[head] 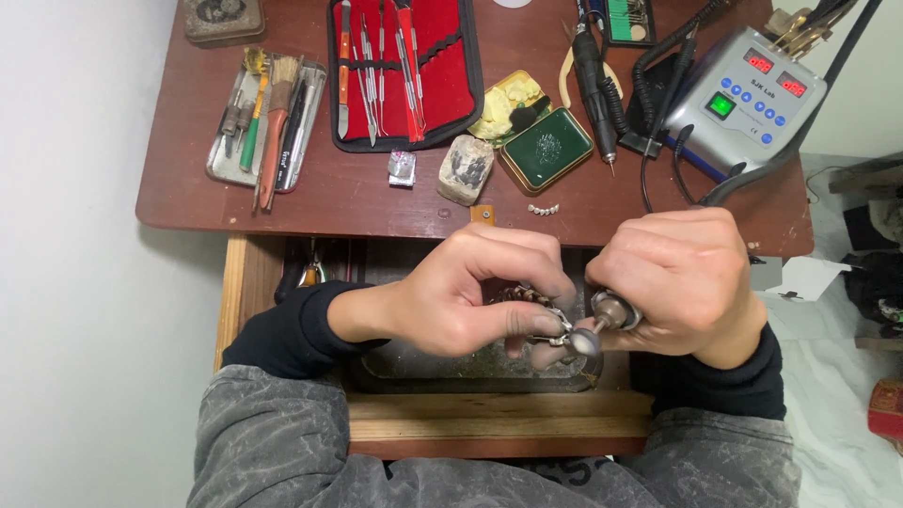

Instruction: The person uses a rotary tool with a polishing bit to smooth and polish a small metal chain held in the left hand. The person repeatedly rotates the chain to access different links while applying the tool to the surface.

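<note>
Both hands meet over an open drawer w/ a dark tray (423,362) below the bench (310,202) edge: left hand (470,301) pinches a small metal piece (550,325) in its fingertips, right hand (682,282) is closed round a rotary handpiece (611,315) whose round polishing head (585,341) touches that piece. Farther back on the bench sit a red tool roll (404,71), a green tin (546,149), a tray of brushes (266,122) & a grey control box (748,99).

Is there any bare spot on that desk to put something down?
Yes: the front strip of the desk, between the metal tray and the stone block. The back is crowded by the red tool case, green tin and control box.
</note>
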